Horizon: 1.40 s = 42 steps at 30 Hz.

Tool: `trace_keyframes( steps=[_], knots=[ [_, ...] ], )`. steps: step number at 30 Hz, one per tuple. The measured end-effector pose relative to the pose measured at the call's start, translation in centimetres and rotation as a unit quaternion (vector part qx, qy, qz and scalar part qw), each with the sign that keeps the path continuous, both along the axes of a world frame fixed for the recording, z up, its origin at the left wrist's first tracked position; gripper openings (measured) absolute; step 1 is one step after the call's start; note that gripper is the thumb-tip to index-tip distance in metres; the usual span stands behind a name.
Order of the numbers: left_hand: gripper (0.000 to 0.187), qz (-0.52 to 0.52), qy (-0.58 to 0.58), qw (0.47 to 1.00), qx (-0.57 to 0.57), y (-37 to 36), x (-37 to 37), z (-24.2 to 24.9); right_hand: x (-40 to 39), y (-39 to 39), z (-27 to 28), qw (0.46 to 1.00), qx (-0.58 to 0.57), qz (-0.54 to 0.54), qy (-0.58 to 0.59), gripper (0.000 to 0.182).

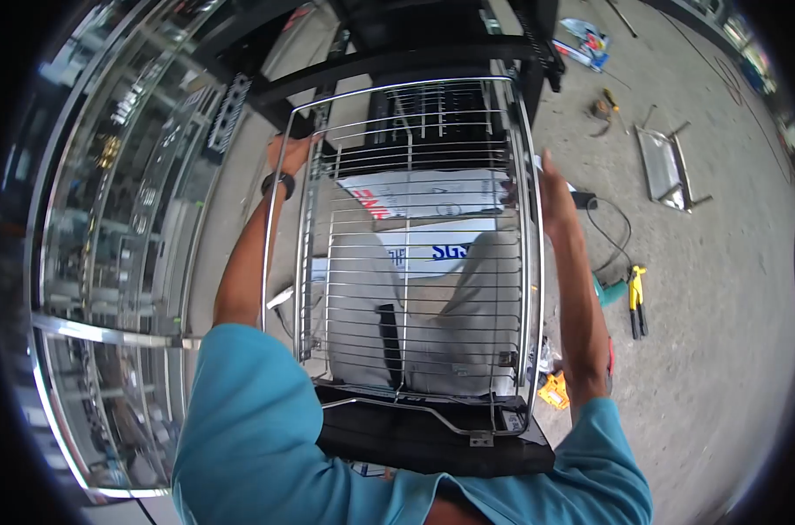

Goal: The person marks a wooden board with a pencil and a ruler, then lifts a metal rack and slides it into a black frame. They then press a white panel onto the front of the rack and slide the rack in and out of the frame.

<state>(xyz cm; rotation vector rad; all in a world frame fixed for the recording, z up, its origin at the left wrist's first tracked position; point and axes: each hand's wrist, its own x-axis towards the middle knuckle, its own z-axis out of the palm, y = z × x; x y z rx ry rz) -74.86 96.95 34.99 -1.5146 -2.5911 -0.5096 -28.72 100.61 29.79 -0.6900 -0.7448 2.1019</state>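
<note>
Holding a big shiny wire rack (406, 245) with two hands, right in front of the body and over two legs in pale pants (480, 306). Gripping the far left side with the left hand (292, 153), with fingers bent around the side rail, and wearing a black band (277, 185) on that wrist. Gripping the right side with the right hand (555, 192), a bit nearer, with fingers curled around the rail there and partly hidden by it. Looking down through the thin bars at white sheets (415, 191) with red and blue letters, under the rack. Facing a big black frame (432, 54) at the far end of the rack. Having lots of stuff on the gray floor (721, 280) to the right: a yellow tool with black handles (636, 302), a green thing (609, 290) just beside it, a small metal frame (664, 166) farther off, and a blue packet (590, 44) way up at the top. Having shiny shelves (108, 219) to the left.
</note>
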Motion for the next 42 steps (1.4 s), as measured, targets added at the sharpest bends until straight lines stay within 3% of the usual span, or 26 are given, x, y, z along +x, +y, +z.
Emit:
trace_keyframes(
  steps=[4,7,10,12,13,15,16,18,21,23,27,28,30,34,36,38,40,42],
  knots=[
    [0.057,-0.015,-0.010,0.996,0.085,-0.2,1.1,0.8,3.2,-9.0,3.3,0.997,-0.051,-0.019,-0.054,0.083],
    [0.055,-0.001,-0.004,0.996,0.091,-0.5,1.0,0.2,3.7,-14.2,4.4,0.990,-0.028,-0.022,-0.140,0.071],
    [0.057,0.015,-0.006,0.996,0.089,-0.6,0.4,-0.5,4.0,-16.3,3.9,0.986,-0.030,-0.007,-0.164,0.071],
    [0.061,0.062,-0.020,0.996,0.055,-0.5,1.3,0.5,3.1,-17.6,3.9,0.986,-0.025,-0.037,-0.163,0.050],
    [0.062,0.047,-0.082,0.995,0.018,-0.3,0.6,0.6,2.9,-18.1,3.3,0.982,-0.014,-0.062,-0.180,0.048],
    [0.062,0.019,-0.070,0.997,-0.037,0.0,0.5,0.7,2.6,-18.8,2.8,0.970,0.035,-0.060,-0.234,0.051],
    [0.061,0.015,-0.065,0.998,0.022,-0.6,1.5,1.1,1.9,-18.7,3.6,0.960,0.037,-0.054,-0.272,0.054],
    [0.060,-0.006,-0.031,1.000,0.000,0.5,-0.1,-0.3,1.3,-18.9,6.6,0.945,0.002,-0.043,-0.325,0.056],
    [0.060,0.035,-0.050,0.998,0.000,-0.2,1.2,0.9,1.5,-18.7,5.0,0.941,0.041,-0.056,-0.332,0.062],
    [0.058,0.028,-0.238,0.970,0.027,-0.7,1.4,1.2,1.4,-18.6,4.8,0.933,0.074,-0.062,-0.347,0.066],
    [0.051,-0.024,-0.336,0.937,0.087,-1.8,1.6,0.5,1.3,-18.9,5.4,0.944,0.035,-0.063,-0.323,0.058],
    [0.051,-0.020,-0.337,0.937,0.086,-1.8,1.6,0.5,1.2,-18.8,5.4,0.944,0.035,-0.060,-0.324,0.058],
    [0.046,-0.006,-0.137,0.987,0.078,-1.2,1.8,0.8,1.4,-18.6,5.6,0.946,0.005,-0.043,-0.322,0.051],
    [0.044,-0.024,-0.139,0.986,0.089,-1.2,2.8,1.9,1.5,-18.6,5.0,0.953,0.010,-0.052,-0.299,0.046],
    [0.049,0.002,-0.073,0.995,0.066,0.7,0.0,-0.7,1.5,-18.9,4.5,0.945,-0.017,-0.068,-0.319,0.040],
    [0.052,0.041,-0.079,0.994,0.059,0.5,0.6,-0.4,1.4,-18.7,4.4,0.940,-0.023,-0.060,-0.336,0.037],
    [0.050,0.026,-0.199,0.979,0.025,0.1,0.3,-0.3,1.1,-18.7,4.8,0.940,-0.004,-0.064,-0.335,0.043],
    [0.048,-0.009,-0.330,0.941,0.070,-1.2,0.9,0.1,1.0,-18.6,5.5,0.939,-0.020,-0.055,-0.339,0.049]
  ],
)
